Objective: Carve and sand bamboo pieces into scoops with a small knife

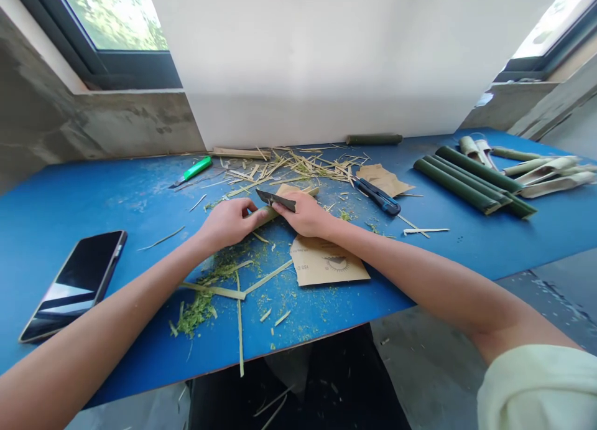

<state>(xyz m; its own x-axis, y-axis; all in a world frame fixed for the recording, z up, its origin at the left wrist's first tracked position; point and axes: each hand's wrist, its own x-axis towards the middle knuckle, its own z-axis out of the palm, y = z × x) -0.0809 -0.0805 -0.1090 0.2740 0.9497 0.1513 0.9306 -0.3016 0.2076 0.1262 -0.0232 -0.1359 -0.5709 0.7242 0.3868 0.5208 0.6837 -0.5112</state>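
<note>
My left hand (pixel 232 221) is closed round the near end of a pale green bamboo piece (pixel 268 215), with the thumb lying along it. My right hand (pixel 305 213) grips a knife with a dark blade (pixel 275 199); its handle is hidden in the fingers. The blade lies across the top of the bamboo, pointing left toward my left hand. The bamboo's far end shows beyond my right hand. Under my right wrist lies a torn brown sheet of sandpaper (pixel 331 265) with printing on it. Green shavings (pixel 200 308) and thin bamboo strips (pixel 217 289) are scattered below my hands.
A green-handled cutter (pixel 196 168) lies at the back left, a phone (pixel 77 284) at the left. A blue-black utility knife (pixel 379 196) rests right of my hands. Split bamboo lengths (pixel 459 184) and carved bamboo pieces (pixel 555 172) lie far right. Bamboo slivers (pixel 298 165) cover the back middle.
</note>
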